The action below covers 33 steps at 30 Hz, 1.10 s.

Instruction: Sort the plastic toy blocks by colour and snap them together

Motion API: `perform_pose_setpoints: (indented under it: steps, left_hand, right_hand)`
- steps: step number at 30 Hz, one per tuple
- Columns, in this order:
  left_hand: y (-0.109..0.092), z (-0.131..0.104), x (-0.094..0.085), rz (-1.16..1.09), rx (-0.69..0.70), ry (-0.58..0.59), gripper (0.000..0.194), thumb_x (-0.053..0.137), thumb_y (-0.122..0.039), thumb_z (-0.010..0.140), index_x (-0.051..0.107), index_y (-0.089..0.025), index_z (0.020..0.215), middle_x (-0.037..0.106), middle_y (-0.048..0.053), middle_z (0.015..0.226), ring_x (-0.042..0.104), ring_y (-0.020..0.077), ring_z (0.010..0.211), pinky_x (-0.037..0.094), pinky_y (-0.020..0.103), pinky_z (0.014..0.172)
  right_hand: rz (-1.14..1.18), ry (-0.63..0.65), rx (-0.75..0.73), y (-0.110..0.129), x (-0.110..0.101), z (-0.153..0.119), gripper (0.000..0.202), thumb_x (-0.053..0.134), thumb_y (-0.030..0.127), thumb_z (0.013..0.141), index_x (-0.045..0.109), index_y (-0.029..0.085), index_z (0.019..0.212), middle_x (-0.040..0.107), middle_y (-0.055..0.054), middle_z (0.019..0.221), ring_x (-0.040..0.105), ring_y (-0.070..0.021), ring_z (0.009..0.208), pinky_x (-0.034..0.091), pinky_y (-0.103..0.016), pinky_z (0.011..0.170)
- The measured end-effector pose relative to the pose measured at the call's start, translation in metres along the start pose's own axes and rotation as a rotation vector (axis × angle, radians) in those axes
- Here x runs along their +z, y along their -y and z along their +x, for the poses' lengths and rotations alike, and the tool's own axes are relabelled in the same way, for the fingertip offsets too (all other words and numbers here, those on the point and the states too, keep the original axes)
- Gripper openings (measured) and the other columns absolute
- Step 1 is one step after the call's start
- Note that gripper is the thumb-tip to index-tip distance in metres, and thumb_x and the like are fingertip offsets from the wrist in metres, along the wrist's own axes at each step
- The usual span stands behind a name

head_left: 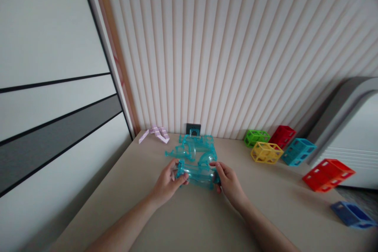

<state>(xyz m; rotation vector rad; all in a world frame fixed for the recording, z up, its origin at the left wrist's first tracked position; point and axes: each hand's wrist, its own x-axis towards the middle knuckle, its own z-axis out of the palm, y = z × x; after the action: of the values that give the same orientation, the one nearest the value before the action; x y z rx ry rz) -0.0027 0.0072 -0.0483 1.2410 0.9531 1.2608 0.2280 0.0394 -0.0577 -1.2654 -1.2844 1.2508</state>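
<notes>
A clear teal plastic tube (197, 174) lies crosswise between my hands, low over the table. My left hand (169, 181) grips its left end with thumb and fingers. Around the right end, my right hand (228, 181) is closed, partly hiding a darker teal end piece. Just behind the tube are more clear teal pieces: a curved elbow tube (208, 159), a funnel-like piece (183, 151) with a narrow left end, and further tubes (201, 141) at the back. Whether the held tube is joined to the elbow, I cannot tell.
Folded lilac pieces (159, 134) lie at the table's back left. On the right stand open-frame blocks: green (256, 138), yellow (266, 152), dark red (282, 137), teal (299, 151), red (328, 174) and blue (352, 214). A ribbed wall (189, 47) rises behind.
</notes>
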Motion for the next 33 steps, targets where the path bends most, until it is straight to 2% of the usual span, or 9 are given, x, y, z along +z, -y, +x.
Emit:
perform_pose_setpoints:
  steps: [5, 10, 13, 16, 18, 21, 24, 28, 33]
  left_hand:
    - [0.001, 0.001, 0.0, -0.051, -0.051, -0.028, 0.053, 0.082, -0.05, 0.073, 0.059, -0.022, 0.112, 0.063, 0.001, 0.093, 0.065, 0.0143, 0.072, 0.061, 0.031, 0.068]
    - [0.003, 0.0, -0.002, -0.08, -0.046, -0.017, 0.045, 0.083, -0.048, 0.074, 0.061, -0.021, 0.103, 0.064, 0.002, 0.095, 0.066, 0.0145, 0.075, 0.061, 0.029, 0.068]
    - [0.001, 0.0, -0.002, -0.093, -0.077, -0.031, 0.045, 0.083, -0.048, 0.074, 0.062, -0.021, 0.103, 0.066, 0.002, 0.097, 0.067, 0.0153, 0.079, 0.061, 0.03, 0.072]
    - [-0.002, 0.001, -0.003, -0.163, -0.108, -0.121, 0.051, 0.085, -0.049, 0.07, 0.061, -0.023, 0.106, 0.067, 0.001, 0.101, 0.068, 0.0152, 0.082, 0.061, 0.03, 0.075]
    - [-0.005, 0.003, -0.004, -0.24, -0.111, -0.181, 0.052, 0.086, -0.049, 0.069, 0.061, -0.022, 0.105, 0.068, 0.0, 0.101, 0.069, 0.0142, 0.08, 0.061, 0.03, 0.075]
    - [-0.008, 0.005, -0.007, -0.331, -0.101, -0.202, 0.048, 0.087, -0.045, 0.07, 0.062, -0.022, 0.104, 0.07, -0.002, 0.096, 0.07, 0.0123, 0.077, 0.059, 0.026, 0.074]
    - [-0.01, 0.005, -0.007, -0.359, -0.116, -0.187, 0.047, 0.087, -0.044, 0.071, 0.063, -0.023, 0.104, 0.071, -0.003, 0.093, 0.07, 0.0111, 0.076, 0.059, 0.024, 0.074]
    - [-0.012, 0.002, -0.001, -0.33, -0.16, -0.146, 0.049, 0.087, -0.047, 0.069, 0.062, -0.022, 0.103, 0.072, -0.001, 0.094, 0.071, 0.013, 0.078, 0.059, 0.027, 0.075]
    - [-0.009, 0.0, 0.002, -0.253, -0.146, -0.078, 0.044, 0.083, -0.047, 0.074, 0.062, -0.022, 0.104, 0.07, 0.001, 0.101, 0.069, 0.0156, 0.083, 0.059, 0.031, 0.077]
  right_hand:
    - [-0.014, -0.01, 0.001, 0.004, 0.001, -0.001, 0.065, 0.055, 0.078, 0.077, 0.067, 0.016, 0.093, 0.049, 0.007, 0.049, 0.043, -0.0098, 0.03, 0.028, -0.021, 0.032]
    - [-0.027, -0.006, 0.008, 0.007, 0.001, -0.002, 0.066, 0.054, 0.08, 0.076, 0.067, 0.017, 0.089, 0.048, 0.007, 0.048, 0.042, -0.0104, 0.032, 0.028, -0.022, 0.034]
    - [-0.029, -0.005, -0.007, 0.008, -0.001, -0.003, 0.069, 0.053, 0.081, 0.077, 0.069, 0.016, 0.091, 0.047, 0.006, 0.049, 0.043, -0.0113, 0.035, 0.029, -0.023, 0.037]
    - [-0.025, 0.001, -0.086, 0.01, -0.003, -0.004, 0.071, 0.052, 0.079, 0.081, 0.072, 0.014, 0.1, 0.043, 0.006, 0.047, 0.042, -0.0122, 0.041, 0.032, -0.024, 0.041]
    - [-0.024, 0.024, -0.163, 0.01, -0.005, -0.004, 0.071, 0.054, 0.077, 0.082, 0.071, 0.015, 0.112, 0.05, 0.004, 0.053, 0.047, -0.0138, 0.049, 0.039, -0.025, 0.046]
    - [-0.015, 0.067, -0.261, 0.005, -0.005, -0.004, 0.07, 0.064, 0.072, 0.079, 0.066, 0.019, 0.125, 0.069, -0.005, 0.082, 0.063, -0.0201, 0.074, 0.053, -0.03, 0.066]
    - [0.006, 0.143, -0.297, -0.002, -0.002, -0.007, 0.066, 0.069, 0.067, 0.078, 0.066, 0.022, 0.126, 0.072, -0.01, 0.103, 0.067, -0.0255, 0.093, 0.056, -0.037, 0.082]
    - [0.024, 0.227, -0.312, -0.002, 0.004, -0.01, 0.048, 0.067, 0.058, 0.086, 0.068, 0.023, 0.119, 0.073, -0.009, 0.106, 0.068, -0.0258, 0.094, 0.055, -0.039, 0.089]
    - [0.045, 0.168, -0.307, 0.009, 0.004, -0.009, 0.046, 0.067, 0.058, 0.086, 0.07, 0.022, 0.115, 0.074, -0.008, 0.103, 0.068, -0.0266, 0.095, 0.053, -0.039, 0.092]
